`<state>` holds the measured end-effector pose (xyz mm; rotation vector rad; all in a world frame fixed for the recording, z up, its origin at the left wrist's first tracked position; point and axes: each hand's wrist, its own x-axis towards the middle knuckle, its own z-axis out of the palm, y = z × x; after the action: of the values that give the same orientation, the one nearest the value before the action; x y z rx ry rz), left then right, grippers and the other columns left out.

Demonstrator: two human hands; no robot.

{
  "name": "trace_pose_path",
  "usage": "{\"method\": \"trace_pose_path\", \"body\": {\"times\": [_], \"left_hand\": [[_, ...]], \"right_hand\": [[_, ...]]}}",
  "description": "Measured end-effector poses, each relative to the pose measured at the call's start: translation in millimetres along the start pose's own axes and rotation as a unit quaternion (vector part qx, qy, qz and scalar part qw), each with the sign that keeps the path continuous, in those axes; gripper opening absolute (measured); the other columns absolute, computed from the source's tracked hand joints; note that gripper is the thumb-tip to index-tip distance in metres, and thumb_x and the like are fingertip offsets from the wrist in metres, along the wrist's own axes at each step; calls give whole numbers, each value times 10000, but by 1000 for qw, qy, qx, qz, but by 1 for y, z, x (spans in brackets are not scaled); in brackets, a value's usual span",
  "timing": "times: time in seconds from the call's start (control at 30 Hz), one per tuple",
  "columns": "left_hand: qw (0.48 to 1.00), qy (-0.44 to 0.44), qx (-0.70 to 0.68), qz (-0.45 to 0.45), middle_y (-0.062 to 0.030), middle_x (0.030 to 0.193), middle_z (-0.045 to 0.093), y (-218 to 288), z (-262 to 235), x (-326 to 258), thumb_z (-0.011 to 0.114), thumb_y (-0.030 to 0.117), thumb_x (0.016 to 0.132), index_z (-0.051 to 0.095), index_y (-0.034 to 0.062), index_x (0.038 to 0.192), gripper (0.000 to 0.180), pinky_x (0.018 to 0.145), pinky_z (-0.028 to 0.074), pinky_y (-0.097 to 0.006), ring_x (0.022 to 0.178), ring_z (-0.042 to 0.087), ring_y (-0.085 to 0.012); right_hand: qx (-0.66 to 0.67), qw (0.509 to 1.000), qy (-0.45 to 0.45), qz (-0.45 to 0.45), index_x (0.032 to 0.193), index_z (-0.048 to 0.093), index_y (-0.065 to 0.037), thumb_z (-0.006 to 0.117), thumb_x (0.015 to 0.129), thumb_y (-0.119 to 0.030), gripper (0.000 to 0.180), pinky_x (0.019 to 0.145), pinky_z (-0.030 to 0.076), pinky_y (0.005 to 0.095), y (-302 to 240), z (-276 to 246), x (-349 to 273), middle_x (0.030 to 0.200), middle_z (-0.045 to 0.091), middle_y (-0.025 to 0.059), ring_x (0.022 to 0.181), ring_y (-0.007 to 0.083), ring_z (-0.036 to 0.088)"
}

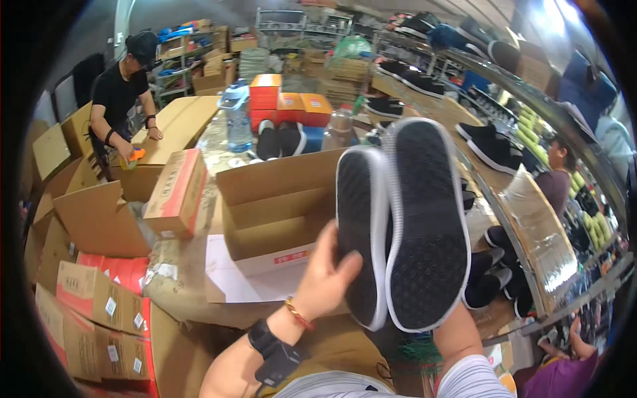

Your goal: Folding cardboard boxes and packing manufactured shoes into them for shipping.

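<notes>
Two black shoes with white edges are held up side by side, their black patterned soles facing me. My left hand (328, 275) grips the left shoe (361, 245), its thumb against the sole. Behind the right shoe (428, 225) rises my right forearm (459, 335); that hand supports the shoe from behind, its fingers hidden. Just left of the shoes, an open cardboard shoebox (279, 219) lies on the table, bare brown inside, with a white front flap.
A closed shoebox (176, 192) and open cartons stand at left, stacked boxes (99, 292) below. A water jug (237, 119), orange boxes (292, 106) and more shoes (282, 139) sit behind. Shoe racks (488, 142) run along the right. A person (126, 99) handles a carton at far left.
</notes>
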<state>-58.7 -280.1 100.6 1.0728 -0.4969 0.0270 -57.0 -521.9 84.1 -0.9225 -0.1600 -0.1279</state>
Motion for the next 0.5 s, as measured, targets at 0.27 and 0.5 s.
{"method": "trace_pose_path", "body": {"times": [0.27, 0.5], "left_hand": [[682, -26, 666, 301, -95, 883, 657, 6, -101, 28, 689, 39, 696, 708, 139, 1034, 353, 656, 539, -374, 767, 641, -268], [718, -149, 637, 236, -75, 870, 683, -10, -120, 33, 633, 70, 748, 715, 131, 913, 194, 656, 550, -374, 759, 661, -241]], "right_hand": [[-57, 994, -48, -81, 750, 596, 3, 656, 885, -94, 176, 661, 505, 310, 26, 60, 37, 982, 658, 103, 823, 180, 629], [-635, 607, -202, -433, 810, 650, -55, 763, 698, -116, 170, 734, 531, 381, 78, 83, 102, 983, 652, 120, 846, 309, 645]]}}
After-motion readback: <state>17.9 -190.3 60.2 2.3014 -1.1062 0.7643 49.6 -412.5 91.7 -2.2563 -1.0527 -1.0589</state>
